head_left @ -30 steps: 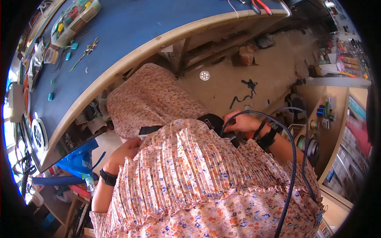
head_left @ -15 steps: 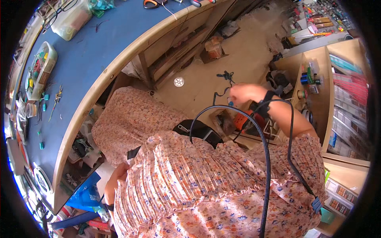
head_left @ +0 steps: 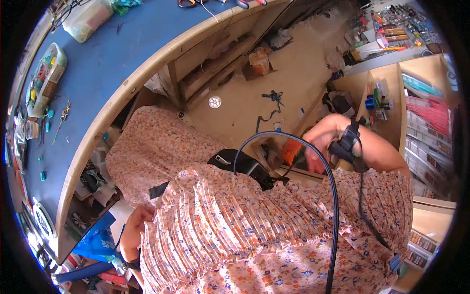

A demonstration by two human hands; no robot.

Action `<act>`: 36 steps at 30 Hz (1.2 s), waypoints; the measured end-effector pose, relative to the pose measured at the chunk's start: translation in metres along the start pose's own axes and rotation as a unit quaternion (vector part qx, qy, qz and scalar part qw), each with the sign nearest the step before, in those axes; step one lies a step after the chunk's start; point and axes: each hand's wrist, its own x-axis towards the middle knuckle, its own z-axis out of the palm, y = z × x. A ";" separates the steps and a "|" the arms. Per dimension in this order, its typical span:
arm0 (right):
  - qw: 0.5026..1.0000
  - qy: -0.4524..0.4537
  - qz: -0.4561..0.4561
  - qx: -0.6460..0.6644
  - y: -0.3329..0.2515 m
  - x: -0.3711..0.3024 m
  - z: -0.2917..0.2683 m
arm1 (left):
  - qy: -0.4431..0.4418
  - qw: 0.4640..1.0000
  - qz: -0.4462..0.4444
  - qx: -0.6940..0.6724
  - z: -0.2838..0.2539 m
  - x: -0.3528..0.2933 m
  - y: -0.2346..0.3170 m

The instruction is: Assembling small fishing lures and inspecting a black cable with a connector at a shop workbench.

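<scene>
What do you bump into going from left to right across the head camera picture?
Blue workbench → left hand → black pouch → looping black cable → right hand with a black wrist strap → wooden shelf unit.

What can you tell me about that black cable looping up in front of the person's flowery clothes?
The black cable is thin, smooth and round, seemingly rubber- or plastic-coated. It rises from near the black pouch at the person's waist, arches over in one wide loop beside the right hand, then drops straight down across the floral garment to the picture's lower edge. It lies on the fabric lower down; its ends are hidden. Whether the hand touches it cannot be told.
</scene>
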 end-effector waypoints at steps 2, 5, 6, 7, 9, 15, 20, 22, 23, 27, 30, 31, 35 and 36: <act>0.965 -0.096 -0.220 0.103 -0.008 0.020 0.013 | -0.014 1.000 -0.013 -0.016 -0.008 0.001 -0.012; 0.938 0.007 -0.285 0.196 -0.035 0.022 0.032 | -0.026 0.999 0.011 -0.038 -0.014 0.004 -0.027; 0.942 0.045 -0.301 0.139 -0.046 0.017 0.037 | -0.034 0.999 0.024 -0.034 -0.016 0.005 -0.030; 0.942 0.083 -0.315 0.079 -0.056 0.012 0.041 | -0.039 0.998 0.038 -0.030 -0.017 0.007 -0.032; 0.886 -0.003 -0.455 0.090 -0.077 0.015 0.044 | -0.052 0.997 0.059 -0.018 -0.021 0.008 -0.031; 0.830 0.118 -0.543 -0.041 -0.106 0.038 0.050 | -0.024 0.995 0.099 0.017 -0.021 0.006 -0.016; 0.921 -0.100 -0.376 -0.034 -0.105 0.061 0.044 | 0.026 0.989 0.146 0.002 -0.028 0.006 0.012; 0.967 -0.078 -0.240 -0.027 -0.101 0.056 0.040 | 0.056 0.984 0.169 0.014 -0.033 0.005 0.026; 0.977 -0.086 -0.194 -0.034 -0.101 0.053 0.036 | 0.058 0.983 0.174 0.001 -0.032 0.005 0.034; 0.964 -0.030 -0.230 -0.127 -0.107 0.049 0.023 | 0.060 0.973 0.220 -0.030 -0.019 0.012 0.068; 0.967 -0.070 -0.206 -0.134 -0.110 0.062 0.024 | 0.064 0.952 0.290 -0.070 0.003 0.013 0.089; 0.973 -0.098 -0.153 -0.140 -0.107 0.065 0.027 | 0.057 0.949 0.299 -0.079 0.007 0.010 0.095; 0.974 -0.184 -0.067 -0.117 -0.092 0.054 0.040 | 0.009 0.934 0.332 -0.132 0.007 0.003 0.109; 0.978 -0.158 0.001 -0.134 -0.091 0.048 0.044 | -0.014 0.927 0.340 -0.158 0.006 0.003 0.107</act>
